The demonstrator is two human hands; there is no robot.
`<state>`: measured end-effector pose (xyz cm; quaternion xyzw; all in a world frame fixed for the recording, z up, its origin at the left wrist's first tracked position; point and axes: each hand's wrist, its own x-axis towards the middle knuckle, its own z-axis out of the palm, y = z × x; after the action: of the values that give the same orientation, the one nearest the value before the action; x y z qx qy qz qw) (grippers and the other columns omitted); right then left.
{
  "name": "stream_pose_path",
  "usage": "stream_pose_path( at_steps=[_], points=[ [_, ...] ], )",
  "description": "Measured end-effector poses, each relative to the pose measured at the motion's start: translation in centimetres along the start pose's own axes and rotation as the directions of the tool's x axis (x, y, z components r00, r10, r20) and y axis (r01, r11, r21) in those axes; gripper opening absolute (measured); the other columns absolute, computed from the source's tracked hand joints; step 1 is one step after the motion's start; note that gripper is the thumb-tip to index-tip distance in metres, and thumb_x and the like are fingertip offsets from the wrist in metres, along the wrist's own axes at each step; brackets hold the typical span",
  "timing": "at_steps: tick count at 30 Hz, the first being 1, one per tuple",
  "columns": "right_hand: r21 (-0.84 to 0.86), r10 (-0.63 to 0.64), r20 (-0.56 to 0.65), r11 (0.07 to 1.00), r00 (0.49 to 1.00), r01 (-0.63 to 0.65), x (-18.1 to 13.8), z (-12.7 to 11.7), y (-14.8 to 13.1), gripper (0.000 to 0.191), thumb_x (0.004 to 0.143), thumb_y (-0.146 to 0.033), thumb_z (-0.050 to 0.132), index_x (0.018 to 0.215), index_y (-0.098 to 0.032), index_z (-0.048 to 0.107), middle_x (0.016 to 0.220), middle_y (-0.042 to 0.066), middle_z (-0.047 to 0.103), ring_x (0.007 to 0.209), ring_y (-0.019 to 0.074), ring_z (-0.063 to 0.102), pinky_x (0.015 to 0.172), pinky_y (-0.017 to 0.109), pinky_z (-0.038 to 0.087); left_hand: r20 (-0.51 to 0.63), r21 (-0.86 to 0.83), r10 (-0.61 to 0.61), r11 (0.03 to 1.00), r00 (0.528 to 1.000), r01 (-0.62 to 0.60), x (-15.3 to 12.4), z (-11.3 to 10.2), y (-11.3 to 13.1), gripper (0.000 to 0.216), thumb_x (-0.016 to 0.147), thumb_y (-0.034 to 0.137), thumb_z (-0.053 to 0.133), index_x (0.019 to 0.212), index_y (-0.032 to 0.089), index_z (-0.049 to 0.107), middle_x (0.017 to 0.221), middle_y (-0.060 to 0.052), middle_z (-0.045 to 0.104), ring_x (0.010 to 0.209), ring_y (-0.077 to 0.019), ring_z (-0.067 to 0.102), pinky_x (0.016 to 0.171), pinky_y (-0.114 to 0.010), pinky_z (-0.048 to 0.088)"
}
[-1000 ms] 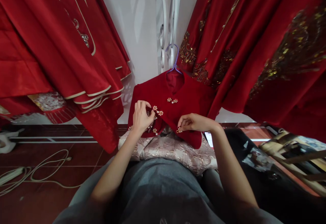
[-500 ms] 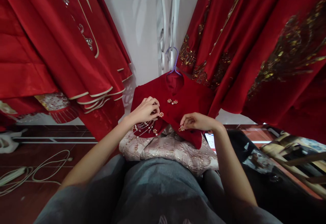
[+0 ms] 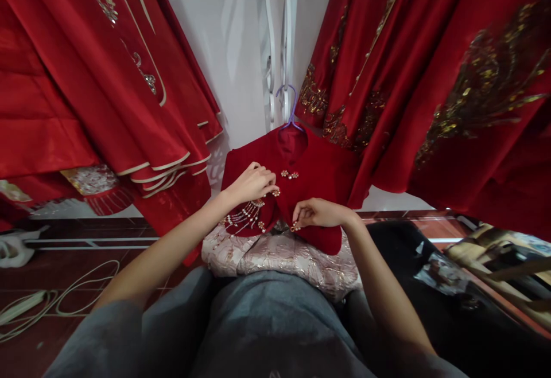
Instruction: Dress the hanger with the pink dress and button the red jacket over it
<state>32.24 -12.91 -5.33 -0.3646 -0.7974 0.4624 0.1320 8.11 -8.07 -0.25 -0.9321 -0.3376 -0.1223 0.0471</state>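
A short red jacket (image 3: pixel 316 157) hangs on a purple hanger (image 3: pixel 293 121), its top flower-shaped clasp (image 3: pixel 289 175) fastened and its lower front parted. My left hand (image 3: pixel 253 184), fingers pinched, holds the flower-shaped clasp (image 3: pixel 276 193) on the left front edge. Strands of pearl beads (image 3: pixel 246 215) dangle under that hand. Lower down, my right hand (image 3: pixel 316 213) has its thumb and fingers closed on the gold-looped clasp (image 3: pixel 295 228) of the right front edge. Another flower clasp (image 3: pixel 262 227) sits near the left hem.
Pale pink brocade cloth (image 3: pixel 284 257) lies across my lap under the jacket. Red embroidered garments (image 3: pixel 142 80) hang at left, and more red sequinned garments (image 3: pixel 396 91) at right. A white cable (image 3: pixel 86 275) lies on the floor; a clear plastic bag (image 3: pixel 441 273) rests on the black surface.
My right hand has moved left and slightly down, bringing the right front edge closer to the left one. My left hand has shifted slightly right. The phone behind my right arm is now hidden.
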Motion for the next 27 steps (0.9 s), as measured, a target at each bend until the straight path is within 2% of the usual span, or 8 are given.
stream_pose_path(
  at_steps=[3, 5, 11, 14, 19, 22, 27],
  points=[
    [0.010, 0.054, 0.089, 0.998, 0.995, -0.056, -0.6, -0.3, -0.1, 0.018, 0.074, -0.025, 0.067, 0.089, -0.015, 0.066, 0.085, 0.005, 0.074, 0.077, 0.0155, 0.068, 0.072, 0.027, 0.051, -0.147, 0.095, 0.025, 0.995, 0.989, -0.011, 1.2, 0.7, 1.1, 0.027, 0.094, 0.037, 0.047, 0.106, 0.017, 0.060, 0.104, -0.009, 0.060, 0.098, -0.0231, 0.051, 0.090, -0.035, 0.032],
    [0.039, 0.100, 0.150, 0.994, 0.984, -0.107, -1.1, -0.6, -0.1, 0.020, 0.072, -0.026, 0.068, 0.088, -0.015, 0.065, 0.085, 0.006, 0.075, 0.080, 0.0170, 0.069, 0.074, 0.027, 0.051, -0.204, 0.163, 0.039, 0.987, 0.978, -0.006, 2.1, 1.4, 1.8, 0.028, 0.095, 0.035, 0.045, 0.113, 0.017, 0.058, 0.110, -0.010, 0.057, 0.101, -0.0239, 0.050, 0.087, -0.035, 0.033],
    [0.062, 0.160, 0.178, 0.983, 0.971, -0.173, -1.9, -1.3, 0.3, 0.026, 0.067, -0.028, 0.071, 0.089, -0.014, 0.063, 0.086, 0.007, 0.074, 0.085, 0.0181, 0.069, 0.078, 0.028, 0.052, -0.255, 0.316, 0.016, 0.946, 0.967, 0.068, 4.0, 2.5, 2.5, 0.021, 0.094, 0.028, 0.045, 0.098, 0.014, 0.061, 0.106, -0.013, 0.056, 0.100, -0.0261, 0.049, 0.084, -0.039, 0.036],
    [0.043, 0.158, 0.153, 0.985, 0.976, -0.167, -2.3, -1.6, 0.1, 0.026, 0.068, -0.030, 0.070, 0.089, -0.015, 0.063, 0.087, 0.008, 0.074, 0.084, 0.0186, 0.069, 0.077, 0.029, 0.051, -0.240, 0.334, 0.048, 0.942, 0.970, 0.036, 4.3, 2.2, 2.1, 0.022, 0.093, 0.031, 0.049, 0.095, 0.013, 0.062, 0.106, -0.013, 0.056, 0.101, -0.0267, 0.049, 0.086, -0.041, 0.036],
    [0.007, 0.165, 0.117, 0.986, 0.979, -0.167, -3.0, -2.1, -0.3, 0.024, 0.071, -0.029, 0.068, 0.089, -0.015, 0.064, 0.087, 0.007, 0.073, 0.082, 0.0172, 0.068, 0.075, 0.028, 0.050, -0.160, 0.399, 0.183, 0.911, 0.970, -0.106, 4.5, 2.2, 1.4, 0.020, 0.090, 0.028, 0.054, 0.099, 0.013, 0.063, 0.112, -0.013, 0.056, 0.105, -0.0265, 0.049, 0.090, -0.041, 0.036],
    [0.037, 0.171, 0.109, 0.984, 0.979, -0.176, -3.8, -2.5, -0.4, 0.023, 0.073, -0.032, 0.067, 0.089, -0.015, 0.067, 0.086, 0.006, 0.073, 0.082, 0.0167, 0.067, 0.077, 0.029, 0.051, -0.147, 0.447, 0.209, 0.886, 0.967, -0.123, 4.9, 2.4, 1.1, 0.018, 0.089, 0.026, 0.054, 0.097, 0.012, 0.062, 0.109, -0.014, 0.057, 0.103, -0.0264, 0.050, 0.091, -0.042, 0.036],
    [0.005, 0.168, 0.002, 0.986, 0.986, -0.168, -5.1, -3.4, 0.0, 0.028, 0.078, -0.040, 0.063, 0.089, -0.016, 0.070, 0.091, 0.006, 0.073, 0.086, 0.0179, 0.067, 0.083, 0.031, 0.051, -0.116, 0.432, 0.281, 0.878, 0.953, -0.206, 5.4, 2.0, 1.0, 0.017, 0.088, 0.027, 0.055, 0.095, 0.013, 0.061, 0.103, -0.012, 0.060, 0.100, -0.0251, 0.053, 0.097, -0.044, 0.034]
  ],
)
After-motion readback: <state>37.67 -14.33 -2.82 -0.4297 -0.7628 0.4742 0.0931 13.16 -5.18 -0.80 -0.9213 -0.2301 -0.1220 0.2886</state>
